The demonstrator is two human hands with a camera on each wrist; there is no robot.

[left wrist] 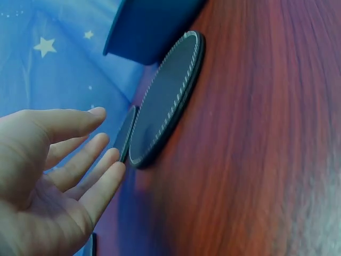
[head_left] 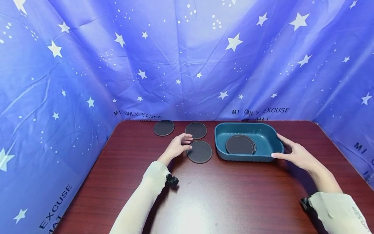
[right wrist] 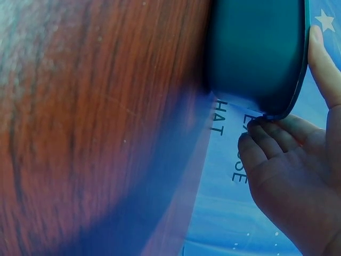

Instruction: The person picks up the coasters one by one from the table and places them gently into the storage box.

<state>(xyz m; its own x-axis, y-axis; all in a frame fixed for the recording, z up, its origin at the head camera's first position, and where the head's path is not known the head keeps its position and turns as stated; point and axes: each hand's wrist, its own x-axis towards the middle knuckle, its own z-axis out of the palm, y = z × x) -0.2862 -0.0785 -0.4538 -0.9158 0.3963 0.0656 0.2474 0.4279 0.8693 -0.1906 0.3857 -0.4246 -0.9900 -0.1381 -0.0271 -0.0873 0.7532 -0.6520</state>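
Observation:
My left hand (head_left: 177, 145) hovers with loosely bent, parted fingers at the left edge of a round black coaster (head_left: 200, 152). In the left wrist view, this coaster (left wrist: 166, 101) shows pale stitching round its edge, and nothing lies between thumb and fingers. Just behind it is a second coaster (head_left: 196, 129), partly overlapped by my fingertips. A third coaster (head_left: 164, 128) lies farther left. My right hand (head_left: 298, 156) touches the right end of a teal rectangular bin (head_left: 244, 158), thumb on the near rim, fingers spread along the end wall. Inside the bin, several coasters (head_left: 239, 145) overlap in a leaning pile.
The dark red wooden table (head_left: 163, 201) reaches back to a blue star-printed cloth (head_left: 181, 58), which hangs behind it and along both sides. The bin stands close to the back edge, right of the loose coasters.

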